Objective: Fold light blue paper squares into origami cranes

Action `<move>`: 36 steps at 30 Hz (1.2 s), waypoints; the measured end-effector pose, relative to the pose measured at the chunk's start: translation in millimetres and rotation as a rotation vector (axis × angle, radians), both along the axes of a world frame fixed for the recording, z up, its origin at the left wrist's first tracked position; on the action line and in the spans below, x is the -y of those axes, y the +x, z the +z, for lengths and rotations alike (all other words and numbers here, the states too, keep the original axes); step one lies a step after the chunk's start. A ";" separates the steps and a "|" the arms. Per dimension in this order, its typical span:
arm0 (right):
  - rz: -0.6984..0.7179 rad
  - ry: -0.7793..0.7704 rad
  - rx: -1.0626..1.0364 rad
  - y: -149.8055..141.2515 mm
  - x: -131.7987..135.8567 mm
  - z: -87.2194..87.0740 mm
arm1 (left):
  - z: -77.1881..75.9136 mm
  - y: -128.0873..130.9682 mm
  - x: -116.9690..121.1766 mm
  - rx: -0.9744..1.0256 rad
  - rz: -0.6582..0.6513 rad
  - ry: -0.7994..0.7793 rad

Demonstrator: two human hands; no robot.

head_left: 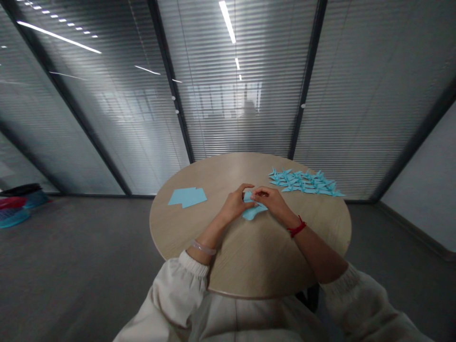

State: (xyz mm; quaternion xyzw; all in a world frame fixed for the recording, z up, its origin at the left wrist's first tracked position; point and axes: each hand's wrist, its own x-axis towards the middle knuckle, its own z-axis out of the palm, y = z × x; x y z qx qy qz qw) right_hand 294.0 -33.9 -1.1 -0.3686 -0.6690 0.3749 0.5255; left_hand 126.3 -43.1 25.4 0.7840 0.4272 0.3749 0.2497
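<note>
A partly folded sheet of blue origami paper (251, 213) is between my hands over the middle of the round table. My left hand (235, 202) grips its left side, with the thumb across the paper and the fingers behind it. From the right, my right hand (272, 199) pinches the paper's upper edge with bent fingers. Parts of the paper are hidden behind the fingers, so its exact folds cannot be made out.
Flat blue paper sheets (187, 196) lie overlapping at the table's left. Several folded blue paper cranes (302, 181) are grouped at the back right. The round wooden table (249, 266) stands before a glass wall with blinds (242, 128). Baskets (16, 211) sit on the floor far left.
</note>
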 end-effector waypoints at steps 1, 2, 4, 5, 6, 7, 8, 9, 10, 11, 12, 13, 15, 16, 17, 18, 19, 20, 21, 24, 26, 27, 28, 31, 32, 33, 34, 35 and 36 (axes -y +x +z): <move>-0.004 -0.009 -0.016 -0.1 -0.2 0.1 | -0.2 0.1 -0.2 0.018 0.002 0.006; -0.010 -0.014 -0.031 -0.1 -0.6 0.2 | -0.5 0.2 -0.7 0.037 0.006 0.012; -0.033 -0.011 -0.058 0.0 -1.4 0.2 | -1.2 -0.2 -2.3 0.081 0.005 -0.004; -0.054 -0.004 -0.073 0.4 -1.7 0.2 | -1.7 -0.5 -3.3 0.114 -0.008 -0.035; -0.076 0.005 -0.087 0.8 -1.9 0.2 | -2.3 -0.8 -4.3 0.158 -0.031 -0.081; -0.096 0.011 -0.101 1.4 -2.1 0.3 | -3.0 -1.1 -5.2 0.215 -0.063 -0.141; -0.111 0.014 -0.115 2.1 -2.1 0.3 | -3.6 -1.4 -5.9 0.281 -0.101 -0.205; -0.120 0.011 -0.129 2.8 -2.0 0.3 | -4.3 -1.6 -6.5 0.349 -0.136 -0.266; -0.121 0.003 -0.141 3.4 -1.9 0.2 | -5.1 -2.0 -7.0 0.410 -0.162 -0.314; -0.121 -0.007 -0.150 3.9 -1.9 0.0 | -5.9 -2.4 -7.4 0.457 -0.176 -0.347; -0.119 -0.014 -0.155 4.3 -1.9 -0.4 | -6.8 -2.9 -8.0 0.486 -0.177 -0.364; -0.118 -0.014 -0.158 4.7 -2.0 -0.8 | -7.8 -3.5 -9.0 0.498 -0.168 -0.366; -0.120 0.002 -0.155 5.0 -2.4 -1.8 | -10.3 -5.1 -12.1 0.495 -0.136 -0.340; -0.119 0.011 -0.150 5.1 -2.7 -2.3 | -11.6 -5.9 -14.2 0.491 -0.116 -0.314; -0.114 0.020 -0.140 5.1 -3.0 -2.6 | -12.9 -6.7 -16.6 0.490 -0.094 -0.287; -0.108 0.028 -0.129 5.1 -3.1 -2.7 | -14.0 -7.3 -18.9 0.486 -0.066 -0.253; -0.101 0.035 -0.118 4.9 -3.2 -2.6 | -14.8 -7.9 -21.1 0.473 -0.045 -0.221; -0.094 0.039 -0.109 4.8 -3.1 -2.4 | -15.2 -8.2 -22.7 0.462 -0.035 -0.192; -0.086 0.039 -0.103 4.5 -2.8 -1.9 | -15.3 -8.5 -23.8 0.448 -0.030 -0.163; -0.087 0.044 -0.093 3.8 -1.7 0.0 | -13.4 -8.6 -23.8 0.387 -0.024 -0.083; -0.106 0.059 -0.066 3.4 -1.4 1.0 | -11.5 -8.4 -21.9 0.331 0.004 -0.036; -0.118 0.063 -0.054 3.2 -1.5 1.2 | -10.5 -8.3 -20.8 0.304 0.022 -0.018; -0.127 0.060 -0.043 3.0 -1.9 0.9 | -9.7 -8.1 -19.7 0.280 0.038 -0.003; -0.118 0.026 -0.029 2.0 -4.3 -2.3 | -7.8 -7.3 -17.1 0.244 0.065 0.033; -0.106 0.015 -0.025 1.7 -5.5 -4.0 | -7.3 -6.9 -16.3 0.244 0.068 0.042; -0.093 0.006 -0.022 1.4 -6.6 -5.8 | -6.9 -6.5 -15.7 0.246 0.072 0.049; -0.086 0.000 -0.020 1.2 -7.6 -7.4 | -6.5 -6.1 -15.0 0.250 0.076 0.052; -0.083 -0.003 -0.020 1.1 -8.6 -8.8 | -6.1 -5.7 -14.4 0.249 0.079 0.050; -0.083 -0.006 -0.020 1.1 -9.3 -9.9 | -5.8 -5.3 -13.8 0.242 0.085 0.045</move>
